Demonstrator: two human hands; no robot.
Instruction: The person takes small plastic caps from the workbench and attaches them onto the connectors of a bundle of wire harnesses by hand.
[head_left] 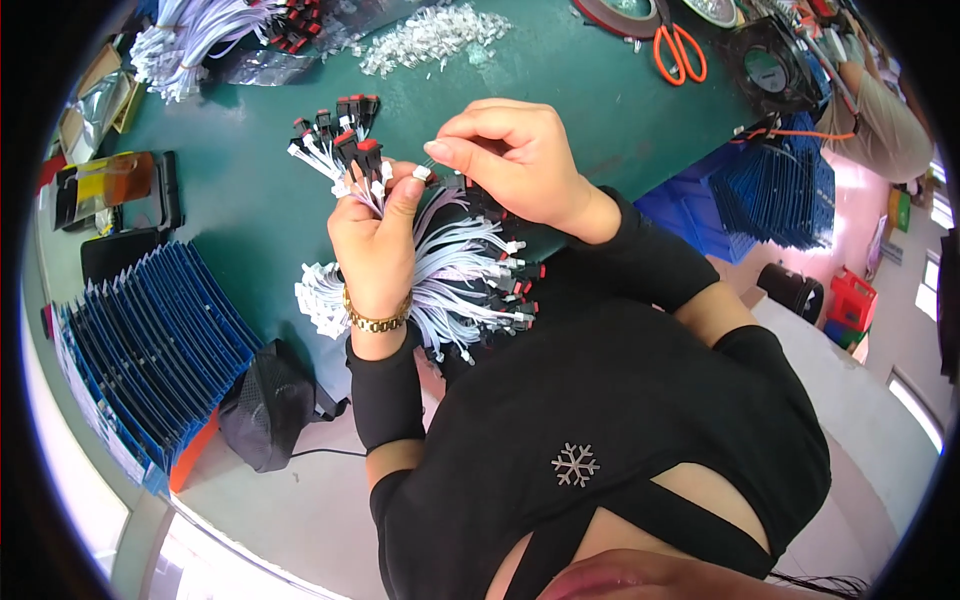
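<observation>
My left hand [372,235] is closed around several white cables that end in black-and-red connectors [345,140]. A small white plug [422,173] stands at its thumb tip. Just to the right, my right hand [525,160] has thumb and index finger brought together in a pinch near that plug. Something thin and pale seems to be at its fingertips, too small to name. Beneath and beside both hands lies a large bundle of white cables [455,265], with white plugs at one end and black-and-red connectors at the other.
The green table [250,150] carries a heap of small clear plastic pieces [435,40], orange-handled scissors [680,55], a tape roll [625,12], a black fan [765,70] and more bundled cables [190,45]. Blue circuit boards [160,350] stand in a row at left. Another person's arm [880,120] shows far right.
</observation>
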